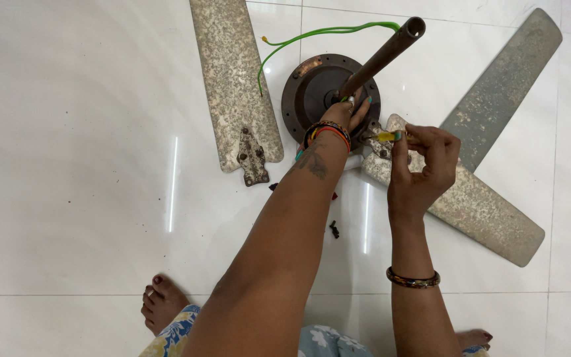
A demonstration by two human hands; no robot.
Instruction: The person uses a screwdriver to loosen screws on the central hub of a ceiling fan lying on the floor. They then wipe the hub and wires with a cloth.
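A detached fan blade (236,82), a green wire (312,33) and loose screws (334,229) lie on white floor tiles (67,198).

Bright even light, sharp, streak glare on glossy floor tiles (67,198).

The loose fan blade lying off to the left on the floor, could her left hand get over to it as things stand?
Probably yes. The detached blade lies on bare floor with nothing over it, but the left hand is pressed on the motor hub and would have to let go.
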